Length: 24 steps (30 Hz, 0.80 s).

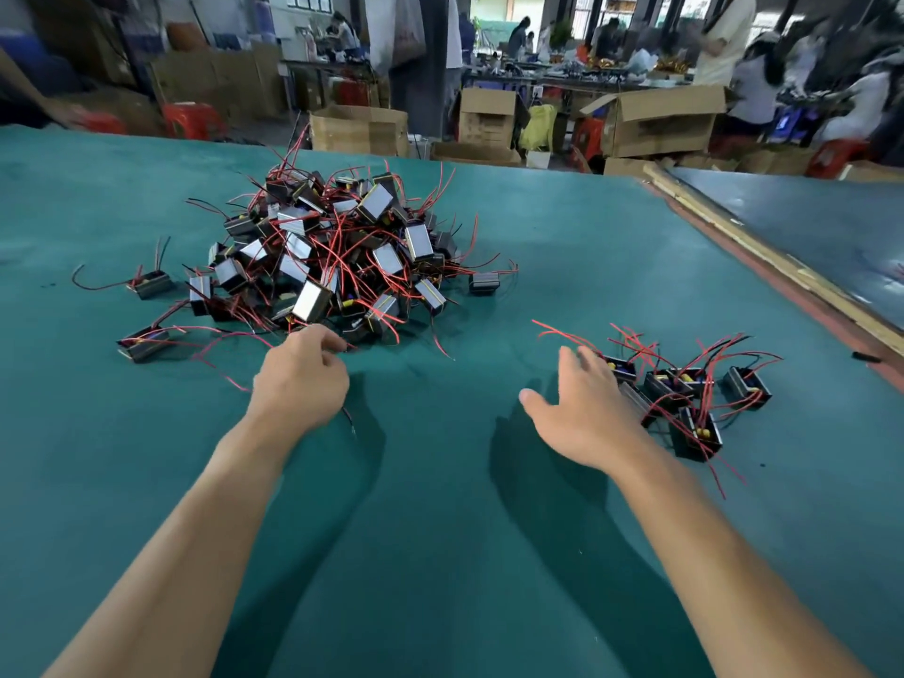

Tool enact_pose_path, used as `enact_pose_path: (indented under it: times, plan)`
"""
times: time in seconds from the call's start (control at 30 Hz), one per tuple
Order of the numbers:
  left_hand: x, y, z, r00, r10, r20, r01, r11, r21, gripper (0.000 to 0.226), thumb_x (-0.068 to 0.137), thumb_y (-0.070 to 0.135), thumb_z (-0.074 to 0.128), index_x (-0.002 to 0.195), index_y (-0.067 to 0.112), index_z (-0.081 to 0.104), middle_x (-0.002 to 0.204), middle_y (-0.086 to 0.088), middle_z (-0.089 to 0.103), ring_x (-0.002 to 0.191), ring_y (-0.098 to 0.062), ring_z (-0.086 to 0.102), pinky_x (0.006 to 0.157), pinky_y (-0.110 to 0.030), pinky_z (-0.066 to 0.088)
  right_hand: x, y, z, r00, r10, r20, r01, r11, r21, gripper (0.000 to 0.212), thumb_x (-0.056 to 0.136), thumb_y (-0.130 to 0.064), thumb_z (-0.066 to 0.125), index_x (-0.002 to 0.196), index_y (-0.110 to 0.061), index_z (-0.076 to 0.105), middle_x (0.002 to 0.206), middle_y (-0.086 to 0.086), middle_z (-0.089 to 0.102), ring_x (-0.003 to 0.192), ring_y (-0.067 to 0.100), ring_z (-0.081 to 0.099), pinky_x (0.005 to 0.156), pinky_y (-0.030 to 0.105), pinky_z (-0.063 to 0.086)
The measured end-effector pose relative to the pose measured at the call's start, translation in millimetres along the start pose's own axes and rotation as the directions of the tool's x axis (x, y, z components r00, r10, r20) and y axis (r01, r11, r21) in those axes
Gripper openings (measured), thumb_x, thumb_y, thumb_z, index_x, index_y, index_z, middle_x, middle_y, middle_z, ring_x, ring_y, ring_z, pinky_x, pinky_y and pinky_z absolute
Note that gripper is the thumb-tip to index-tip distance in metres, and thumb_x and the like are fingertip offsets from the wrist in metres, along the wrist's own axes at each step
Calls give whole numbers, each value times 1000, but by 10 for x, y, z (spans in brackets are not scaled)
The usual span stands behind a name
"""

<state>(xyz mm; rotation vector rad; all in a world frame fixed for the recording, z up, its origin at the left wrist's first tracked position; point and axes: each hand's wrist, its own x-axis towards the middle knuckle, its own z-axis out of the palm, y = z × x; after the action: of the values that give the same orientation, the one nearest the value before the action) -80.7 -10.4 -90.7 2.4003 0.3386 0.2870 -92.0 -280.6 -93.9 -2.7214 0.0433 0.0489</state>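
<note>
Left hand (301,379) is curling its fingers round a thin wire (350,423) at the big pile (337,256)'s 6 o'clock edge. Right hand (582,408) is hanging wide open, gripping nothing, with the small batch of modules (685,389) sitting at its 3 o'clock on the green mat (440,506).

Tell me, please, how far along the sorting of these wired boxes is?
Early days. Done: a few boxes lie grouped by the open right hand. In hand: the left hand seems to pinch a wire at the near edge of the big pile. Left: that pile and the strays beside it.
</note>
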Motion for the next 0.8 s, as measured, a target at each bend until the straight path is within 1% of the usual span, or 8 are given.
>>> enact_pose_path:
  times: [0.17, 0.23, 0.33, 0.47, 0.53, 0.67, 0.73, 0.8]
  plan:
    - [8, -22, 40, 996, -3, -90, -19, 971, -239, 45, 88, 16, 61, 123, 25, 34, 79, 3, 65, 77, -14, 57, 60, -31, 40, -41, -36, 10, 998, -65, -17, 65, 997, 42, 62, 96, -41, 54, 146, -13, 32, 149, 3, 32, 143, 21, 23, 107, 36, 28]
    - [40, -45, 30, 995, -40, -93, 15, 966, -258, 45, 89, 20, 61, 128, 28, 41, 85, 4, 65, 76, -12, 56, 58, -27, 37, -57, -55, 28, 995, -96, -14, 97, 992, 78, 65, 95, -40, 56, 151, -18, 29, 151, 1, 31, 144, 20, 25, 109, 34, 27]
    - [78, -46, 45, 996, -31, -82, 12, 973, -230, 19, 88, 20, 62, 106, 22, 68, 94, 6, 68, 72, -13, 59, 59, -24, 41, -69, -74, 24, 993, -111, -48, 117, 983, 140, 59, 95, -39, 57, 147, -22, 35, 147, -1, 37, 137, 18, 34, 100, 30, 31]
    - [-16, 68, 81, 1000, 24, 16, -17, 932, -362, 13, 86, 17, 69, 78, 24, 76, 65, 0, 68, 55, -18, 55, 61, -25, 48, -96, -120, 6, 986, -121, -110, 144, 962, 233, 45, 95, -36, 58, 137, -23, 47, 132, -6, 51, 124, 13, 49, 98, 29, 37]
    - [-124, 187, 72, 983, 142, 112, -83, 903, -422, 15, 86, 12, 71, 76, 22, 77, 67, -7, 71, 57, -16, 58, 62, -28, 51, -113, -152, 0, 984, -136, -117, 166, 938, 306, 38, 95, -34, 58, 131, -23, 54, 119, -11, 60, 114, 9, 56, 100, 30, 41]
    - [-372, 416, 49, 791, 484, 374, -141, 739, -659, 19, 84, -1, 70, 75, 13, 78, 79, -10, 75, 59, -14, 59, 60, -18, 48, -168, -235, -13, 964, -258, -62, 263, 893, 365, 18, 93, -30, 62, 109, -23, 69, 97, -15, 70, 96, 4, 64, 95, 30, 48]
    - [-453, 476, 74, 696, 565, 443, -85, 677, -731, 13, 83, 6, 67, 74, 12, 76, 77, -12, 73, 61, -19, 59, 66, -22, 49, -202, -266, -9, 934, -356, 16, 317, 851, 418, 16, 91, -34, 66, 99, -21, 71, 94, -10, 74, 94, 7, 66, 94, 35, 50]
    - [-490, 506, 94, 664, 590, 459, -39, 641, -767, 14, 82, 13, 66, 70, 11, 73, 72, -11, 69, 61, -22, 58, 67, -25, 50, -231, -289, 2, 909, -412, 66, 336, 816, 470, 23, 83, -39, 66, 99, -22, 69, 95, -8, 74, 97, 11, 66, 96, 38, 49]
